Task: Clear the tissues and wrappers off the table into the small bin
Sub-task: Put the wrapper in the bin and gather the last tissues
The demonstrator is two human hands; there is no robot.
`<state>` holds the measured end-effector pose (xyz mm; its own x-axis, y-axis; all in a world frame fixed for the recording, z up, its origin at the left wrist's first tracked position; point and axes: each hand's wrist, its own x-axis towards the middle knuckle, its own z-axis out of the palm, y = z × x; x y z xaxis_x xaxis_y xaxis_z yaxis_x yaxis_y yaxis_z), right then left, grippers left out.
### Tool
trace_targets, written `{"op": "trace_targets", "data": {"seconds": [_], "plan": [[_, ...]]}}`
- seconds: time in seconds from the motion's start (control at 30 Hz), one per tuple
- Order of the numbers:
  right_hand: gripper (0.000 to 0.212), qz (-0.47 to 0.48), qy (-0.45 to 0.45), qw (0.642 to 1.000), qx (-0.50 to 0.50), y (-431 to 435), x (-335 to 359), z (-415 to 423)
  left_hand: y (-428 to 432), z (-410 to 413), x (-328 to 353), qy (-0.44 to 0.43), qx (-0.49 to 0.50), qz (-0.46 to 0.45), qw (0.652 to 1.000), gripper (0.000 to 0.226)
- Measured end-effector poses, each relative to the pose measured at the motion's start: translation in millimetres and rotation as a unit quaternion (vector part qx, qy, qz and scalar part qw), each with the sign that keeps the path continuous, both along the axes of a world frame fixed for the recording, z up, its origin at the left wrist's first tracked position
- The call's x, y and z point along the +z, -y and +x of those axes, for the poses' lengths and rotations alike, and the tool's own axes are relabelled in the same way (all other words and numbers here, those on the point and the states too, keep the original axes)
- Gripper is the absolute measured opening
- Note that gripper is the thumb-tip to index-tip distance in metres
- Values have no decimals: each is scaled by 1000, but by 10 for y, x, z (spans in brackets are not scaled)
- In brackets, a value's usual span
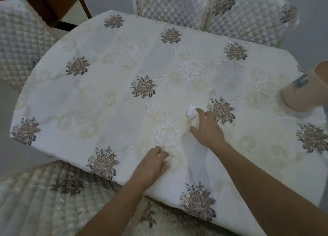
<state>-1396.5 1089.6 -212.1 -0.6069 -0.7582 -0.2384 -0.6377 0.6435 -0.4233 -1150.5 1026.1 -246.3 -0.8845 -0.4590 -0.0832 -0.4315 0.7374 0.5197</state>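
A small crumpled white tissue (pixel 192 112) lies on the table (pixel 106 101), which wears a cream cloth with embroidered roses. My right hand (pixel 206 129) reaches over it, fingers spread, fingertips touching the tissue's right side. My left hand (pixel 154 162) is nearer the front edge, fingers curled around a small white tissue scrap (pixel 166 158) that peeks out between them. The small beige bin (pixel 305 92), with a blue-green label, stands on the table at the far right, partly cut off by the frame.
Quilted white chairs surround the table: one at the left (pixel 19 40), two at the back (pixel 170 3), one at the front left (pixel 44 200). A dark wooden piece of furniture (pixel 53 3) stands at the back left.
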Motion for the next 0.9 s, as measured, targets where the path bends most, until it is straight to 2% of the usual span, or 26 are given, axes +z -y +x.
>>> {"op": "trace_targets", "data": {"seconds": [0.07, 0.17, 0.3, 0.37, 0.53, 0.63, 0.77, 0.8, 0.9], "plan": [[72, -12, 9, 999, -29, 145, -44, -90, 112, -36, 8, 0, 23, 1, 1000, 9], [78, -8, 1, 999, -40, 330, -119, -219, 226, -77, -33, 23, 57, -1, 998, 17], [60, 23, -80, 996, 25, 527, -196, -252, 289, -86, -103, 33, 75, 50, 995, 21], [48, 15, -80, 995, 51, 580, -256, -225, 320, -93, -116, 31, 83, 74, 993, 19], [27, -42, 44, 997, -42, 477, -330, -113, 365, -96, -77, 43, 86, 95, 991, 21], [30, -47, 68, 992, -94, 274, -284, -45, 370, -89, -11, 44, 85, 100, 990, 22], [33, -14, 107, 986, -124, -52, -119, -9, 328, -106, 67, 39, 82, 105, 990, 36], [34, -11, 128, 983, -133, -151, -55, -5, 300, -118, 98, 45, 81, 109, 990, 34], [29, -36, 187, 967, -170, -524, 163, -22, 176, -204, 232, 44, 80, 174, 981, 9]]}}
